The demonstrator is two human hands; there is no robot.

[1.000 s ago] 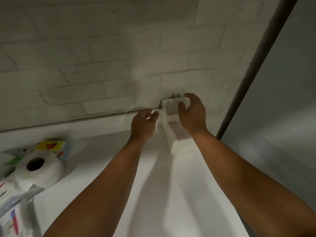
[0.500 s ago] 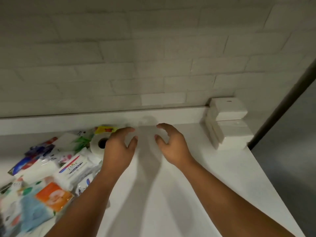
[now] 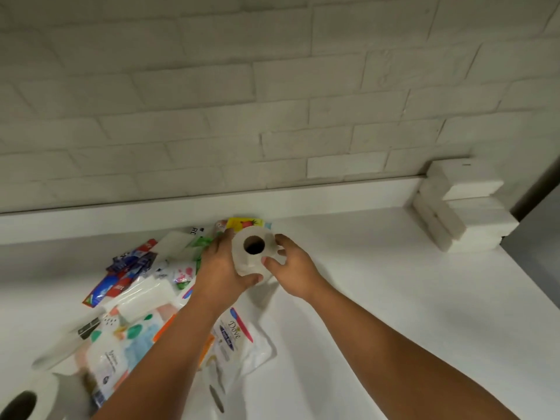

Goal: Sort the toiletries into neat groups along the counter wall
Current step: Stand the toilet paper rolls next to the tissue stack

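- The white packs (image 3: 463, 204) sit stacked by the wall (image 3: 272, 101): one group done.
- The left hand (image 3: 221, 268) and right hand (image 3: 295, 268) grip a roll (image 3: 253, 253) at the edge of the pile (image 3: 136, 298).
- The messy pile is not sorted yet.

Brand name "Dove" reads in cursive script on a white plastic pouch (image 3: 238, 334) at the near right edge of the toiletry pile, black letters "RC" show on a white packet (image 3: 183, 239) close to the wall, and all other wrapper print is too blurred to read.
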